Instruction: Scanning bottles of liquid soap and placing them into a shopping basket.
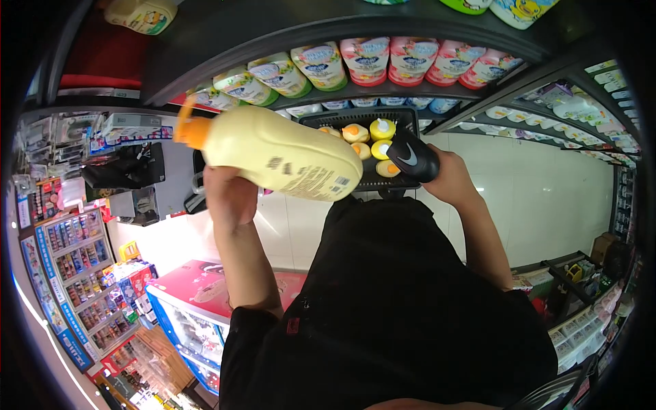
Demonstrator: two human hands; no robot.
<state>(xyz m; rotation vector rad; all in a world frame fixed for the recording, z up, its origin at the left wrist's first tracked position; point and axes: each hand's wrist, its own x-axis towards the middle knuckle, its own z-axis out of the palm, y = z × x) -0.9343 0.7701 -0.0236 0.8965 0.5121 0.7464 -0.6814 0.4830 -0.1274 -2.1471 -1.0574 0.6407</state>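
Note:
My left hand (233, 195) grips a large pale-yellow plastic bottle (277, 154) near its orange pump top (192, 133). The bottle lies tilted on its side in the air, with its printed face and barcode towards me. My right hand (448, 174) is closed around a black item (415, 156) with a white Nike swoosh; its fingers are mostly hidden. Below and beyond both hands is a black plastic basket (412, 120), partly covered by the bottle. Inside it stand several pale-yellow bottles with orange tops (356, 132) and yellow bottles with white tops (383, 128).
Ahead, a dark shelf (328, 95) holds rows of pink-labelled bottles (412, 61) and green-labelled bottles (320, 66). A yellow bottle (141, 15) stands on the upper shelf. A pink-topped freezer (192, 282) is at the lower left. Pale floor tiles (523, 200) extend right.

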